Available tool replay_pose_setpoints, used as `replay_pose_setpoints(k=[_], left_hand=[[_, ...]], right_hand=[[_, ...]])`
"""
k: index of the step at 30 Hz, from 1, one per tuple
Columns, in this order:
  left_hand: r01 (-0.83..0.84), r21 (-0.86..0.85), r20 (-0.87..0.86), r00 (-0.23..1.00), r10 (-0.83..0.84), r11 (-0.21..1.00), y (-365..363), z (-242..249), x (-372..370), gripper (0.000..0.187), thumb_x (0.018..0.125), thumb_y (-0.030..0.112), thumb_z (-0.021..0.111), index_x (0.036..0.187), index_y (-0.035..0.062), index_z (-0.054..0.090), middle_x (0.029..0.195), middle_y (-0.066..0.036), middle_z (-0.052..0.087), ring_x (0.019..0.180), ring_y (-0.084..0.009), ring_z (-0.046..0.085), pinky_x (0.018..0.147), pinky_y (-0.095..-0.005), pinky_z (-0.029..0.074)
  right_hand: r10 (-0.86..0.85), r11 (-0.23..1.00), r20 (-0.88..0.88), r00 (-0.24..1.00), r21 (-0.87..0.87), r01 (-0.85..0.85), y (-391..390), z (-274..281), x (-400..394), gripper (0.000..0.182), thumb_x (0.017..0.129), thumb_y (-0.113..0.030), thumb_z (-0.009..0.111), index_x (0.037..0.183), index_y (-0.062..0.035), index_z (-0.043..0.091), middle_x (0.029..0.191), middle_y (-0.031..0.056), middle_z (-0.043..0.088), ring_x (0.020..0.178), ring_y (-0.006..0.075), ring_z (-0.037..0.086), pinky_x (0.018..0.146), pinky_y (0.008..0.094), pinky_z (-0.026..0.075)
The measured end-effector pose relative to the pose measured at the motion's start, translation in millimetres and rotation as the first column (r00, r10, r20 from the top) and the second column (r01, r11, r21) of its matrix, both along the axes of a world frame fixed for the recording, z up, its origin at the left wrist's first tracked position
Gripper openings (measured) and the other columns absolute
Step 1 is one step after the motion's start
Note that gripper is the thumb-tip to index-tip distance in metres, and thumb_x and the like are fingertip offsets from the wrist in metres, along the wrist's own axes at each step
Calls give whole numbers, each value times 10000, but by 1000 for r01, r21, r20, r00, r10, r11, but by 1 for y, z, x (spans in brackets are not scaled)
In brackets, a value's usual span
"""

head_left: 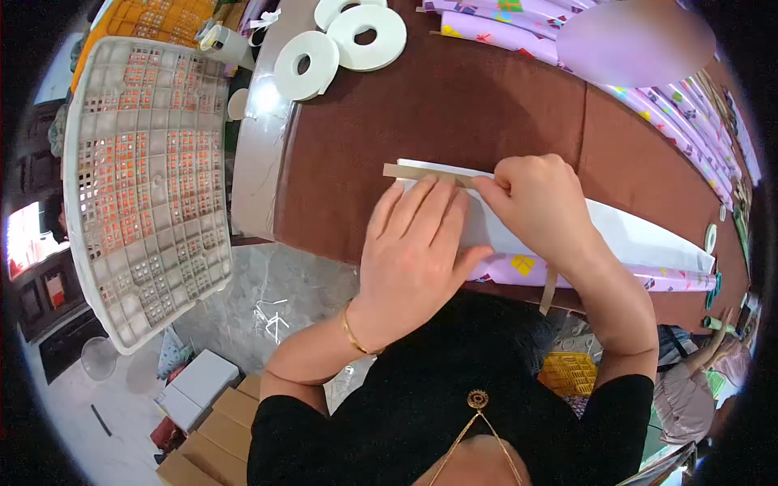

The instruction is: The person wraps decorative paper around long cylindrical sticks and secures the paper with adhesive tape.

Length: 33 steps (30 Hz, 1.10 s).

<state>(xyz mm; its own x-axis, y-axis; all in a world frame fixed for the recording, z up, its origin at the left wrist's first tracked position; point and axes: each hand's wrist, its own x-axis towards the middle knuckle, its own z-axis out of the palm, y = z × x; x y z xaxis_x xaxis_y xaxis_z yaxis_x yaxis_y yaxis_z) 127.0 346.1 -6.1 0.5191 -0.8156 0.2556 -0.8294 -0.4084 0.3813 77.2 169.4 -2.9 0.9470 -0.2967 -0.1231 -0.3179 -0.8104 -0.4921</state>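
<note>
A long white sheet (640, 233) lies on the brown table cover, with a purple patterned roll (600, 274) along its near edge. Across the sheet's far left edge runs a tan strip (403, 172), its left end sticking out past the sheet. My left hand (413, 251) lies flat, fingers apart, with its fingertips on the strip. My right hand (539, 202) is closed, thumb and curled fingers pinching at the strip's right end. A second tan strip (549, 292) hangs over the purple roll at the table's near edge.
White tape rolls (306, 65) lie at the back left. Purple patterned rolls (502, 31) line the far side. A white plastic crate (154, 194) stands left of the table, above cardboard boxes (219, 433). Another person (689, 397) is at the lower right.
</note>
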Motion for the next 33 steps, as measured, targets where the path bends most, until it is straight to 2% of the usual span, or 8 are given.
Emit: replay_pose_setpoints(k=[3,10,14,17,20,26,31,33], left_hand=[[21,39,-8,1000,-20,999,-2,-6,-7,490,828,363,646,1154,-1,605,1238,-142,577,1167,-299,528,1043,-454,353],[21,38,34,999,-23,999,-4,-5,-10,423,820,241,642,1165,-1,603,1235,-147,588,1170,-293,539,1041,-437,360],[48,20,73,996,-50,999,-8,-10,-12,440,815,266,652,1141,-23,595,1216,-155,586,1148,-296,545,1032,-423,367],[29,27,75,997,-31,999,-5,-7,-13,442,823,268,648,1147,-27,590,1219,-170,581,1153,-312,541,1018,-426,385],[21,66,58,998,-25,998,5,-2,-12,440,828,262,642,1151,-32,585,1217,-190,577,1153,-329,539,1004,-433,399],[-32,183,104,995,13,983,15,7,-16,437,849,193,606,1227,-17,552,1267,-181,561,1189,-340,518,1050,-451,353],[63,116,-14,998,-62,991,7,0,-14,450,857,172,607,1260,-13,533,1303,-181,535,1211,-338,505,1077,-461,322],[66,115,-10,998,-66,991,6,-1,-13,498,854,243,636,1269,-11,529,1305,-181,534,1224,-334,497,1077,-461,326]], right_hand=[[-2,1000,5,1000,-18,2,-2,-1,-2,282,799,-248,671,674,6,663,626,182,616,616,358,620,600,424,502],[56,993,12,998,106,-57,-10,16,-14,213,797,-186,659,760,21,690,677,201,630,629,364,622,620,409,506],[58,989,22,998,134,-61,-15,18,-26,197,799,-164,656,793,31,683,707,210,634,629,370,616,620,399,508],[89,995,102,991,-41,-86,-23,25,-34,178,805,-139,645,822,35,680,688,188,645,589,312,632,580,366,504],[-33,974,-2,999,223,32,-32,39,-38,155,816,-106,611,814,32,680,607,102,631,537,156,609,504,301,467],[-52,949,0,999,313,50,-28,29,-41,183,819,-128,606,799,42,669,583,104,617,531,149,596,501,291,458],[-67,945,-45,997,319,78,-28,27,-41,208,828,-143,592,789,49,662,575,105,611,525,142,587,504,292,457],[-84,935,-59,995,341,99,-30,29,-44,215,830,-146,587,785,52,659,573,104,609,522,138,584,503,293,456]])
